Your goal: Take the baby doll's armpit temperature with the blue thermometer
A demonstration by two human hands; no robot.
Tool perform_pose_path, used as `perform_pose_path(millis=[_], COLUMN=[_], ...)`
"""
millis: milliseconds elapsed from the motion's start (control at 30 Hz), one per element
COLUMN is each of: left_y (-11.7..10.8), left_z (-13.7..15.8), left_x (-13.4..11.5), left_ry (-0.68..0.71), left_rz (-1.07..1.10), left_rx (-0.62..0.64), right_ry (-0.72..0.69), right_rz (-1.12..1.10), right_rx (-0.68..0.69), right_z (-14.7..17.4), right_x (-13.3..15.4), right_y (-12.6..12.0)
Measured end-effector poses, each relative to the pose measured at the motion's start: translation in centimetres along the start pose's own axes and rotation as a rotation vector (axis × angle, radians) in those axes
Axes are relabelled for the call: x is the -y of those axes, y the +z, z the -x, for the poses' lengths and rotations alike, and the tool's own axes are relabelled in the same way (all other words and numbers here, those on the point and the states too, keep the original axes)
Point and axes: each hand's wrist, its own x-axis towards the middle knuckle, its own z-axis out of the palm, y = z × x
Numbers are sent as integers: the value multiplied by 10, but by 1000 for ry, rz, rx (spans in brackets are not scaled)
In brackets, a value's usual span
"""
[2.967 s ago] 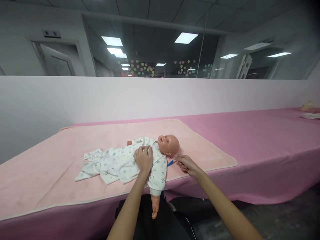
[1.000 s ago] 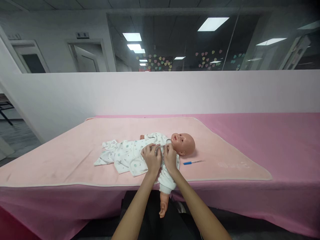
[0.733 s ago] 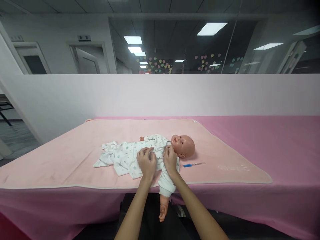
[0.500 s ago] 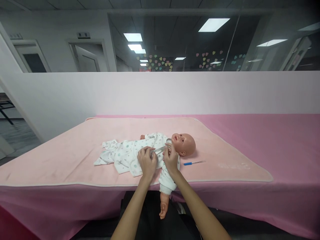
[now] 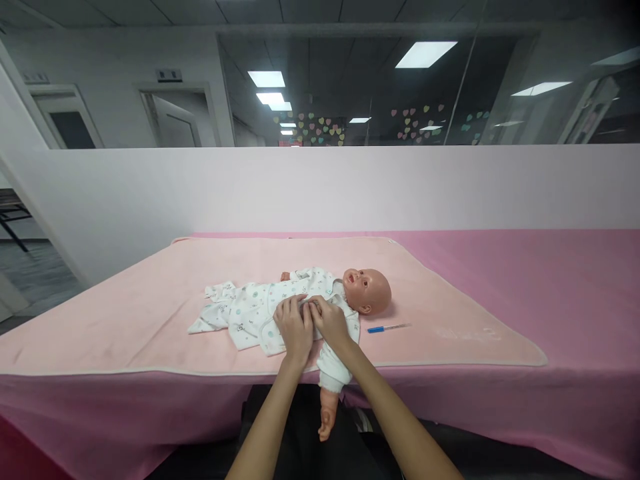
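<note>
The clothed doll (image 5: 265, 303) lies face-up on the peach blanket (image 5: 460, 310), 1 arm hanging over the near edge. At its chest, the left hand (image 5: 295, 325) and right hand (image 5: 330, 321) meet, fingers bent against the top (image 5: 323, 283); whether either pinches cloth cannot be told. The step appears to be handling the garment's front; the next move calls for gentle, 2-handed control. Beyond the right hand, the blue-ended stick (image 5: 383, 329) lies near the head.

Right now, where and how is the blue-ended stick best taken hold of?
Best pinched, I think, by its blue end, from above and from your side. The blue-ended stick lies flat on the peach blanket; its blue end looks thicker than the pale part, and the doll's head is on the far side.
</note>
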Motion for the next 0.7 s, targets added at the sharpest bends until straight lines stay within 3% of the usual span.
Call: perform_pose_path(millis=[700], left_y=[-3], left_z=[0], left_x=[-2], left_ry=[-18], left_rz=[-51], left_rx=[-10], right_ry=[24], right_rz=[-44], right_rx=[-32], right_z=[0], right_x=[-1], right_y=[1])
